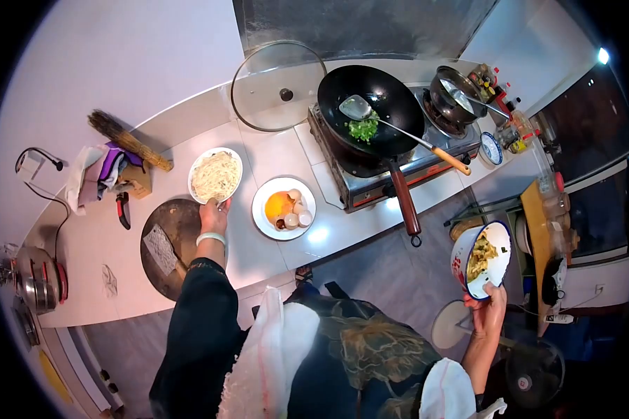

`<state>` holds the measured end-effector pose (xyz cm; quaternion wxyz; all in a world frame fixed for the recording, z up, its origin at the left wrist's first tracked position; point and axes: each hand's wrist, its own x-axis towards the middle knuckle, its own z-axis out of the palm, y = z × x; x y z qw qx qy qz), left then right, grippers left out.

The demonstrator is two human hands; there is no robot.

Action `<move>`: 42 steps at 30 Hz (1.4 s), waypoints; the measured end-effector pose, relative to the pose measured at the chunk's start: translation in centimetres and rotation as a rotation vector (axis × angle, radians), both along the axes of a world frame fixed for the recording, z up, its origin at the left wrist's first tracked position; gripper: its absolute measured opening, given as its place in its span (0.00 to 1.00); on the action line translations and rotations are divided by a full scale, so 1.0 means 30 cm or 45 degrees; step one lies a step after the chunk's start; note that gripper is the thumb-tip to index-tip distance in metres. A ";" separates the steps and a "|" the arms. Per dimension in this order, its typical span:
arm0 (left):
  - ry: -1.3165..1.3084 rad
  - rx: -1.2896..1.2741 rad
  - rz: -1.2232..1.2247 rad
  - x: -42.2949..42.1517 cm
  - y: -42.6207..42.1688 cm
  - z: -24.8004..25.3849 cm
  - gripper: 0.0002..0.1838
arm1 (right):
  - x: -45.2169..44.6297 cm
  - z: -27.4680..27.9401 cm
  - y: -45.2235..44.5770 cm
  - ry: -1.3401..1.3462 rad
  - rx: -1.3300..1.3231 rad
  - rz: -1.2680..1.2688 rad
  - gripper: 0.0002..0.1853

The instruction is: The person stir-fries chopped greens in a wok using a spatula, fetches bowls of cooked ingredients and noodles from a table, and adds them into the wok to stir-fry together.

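My left hand (214, 218) grips the near rim of a white bowl (240, 180) of pale noodles over the counter; whether the bowl rests on the counter I cannot tell. Held out at the right in my right hand (491, 304) is a tilted white enamel bowl (498, 267) with a blue rim and cooked yellow-and-green food inside. Between them, a white plate (261, 219) carries raw egg and eggshells. Chopped greens (363, 129) lie in the black wok (395, 98), where a wooden-handled spatula (451, 159) leans.
A gas stove (426, 178) supports the wok and a metal pot (440, 87). A glass lid (262, 87) leans against the wall. On the left are a round cutting board (171, 216) with a cleaver (161, 249), and a brush (131, 141). A fan (534, 370) stands at lower right.
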<state>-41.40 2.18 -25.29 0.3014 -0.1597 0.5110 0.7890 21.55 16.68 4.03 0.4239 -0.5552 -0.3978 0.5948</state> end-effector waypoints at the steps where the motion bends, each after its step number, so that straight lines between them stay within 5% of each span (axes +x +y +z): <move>1: 0.002 -0.022 0.003 -0.018 0.011 -0.024 0.26 | -0.022 0.018 0.010 -0.016 -0.008 0.022 0.23; 27: 0.041 -0.152 -0.003 -0.089 0.017 -0.179 0.21 | -0.429 0.156 0.319 -0.147 -0.081 0.649 0.22; 36: 0.023 -0.157 -0.002 -0.018 -0.008 0.010 0.19 | -0.450 0.092 0.438 -0.105 -0.068 0.804 0.22; 39: -0.036 -0.406 0.005 0.049 -0.034 0.105 0.23 | -0.447 0.067 0.499 -0.060 -0.066 0.890 0.24; 40: -0.045 -0.391 0.209 0.147 0.005 0.222 0.25 | -0.449 0.061 0.520 -0.034 -0.042 0.927 0.24; 42: 0.266 -0.129 -0.066 0.328 0.033 0.405 0.25 | -0.460 0.071 0.568 -0.013 -0.042 1.008 0.26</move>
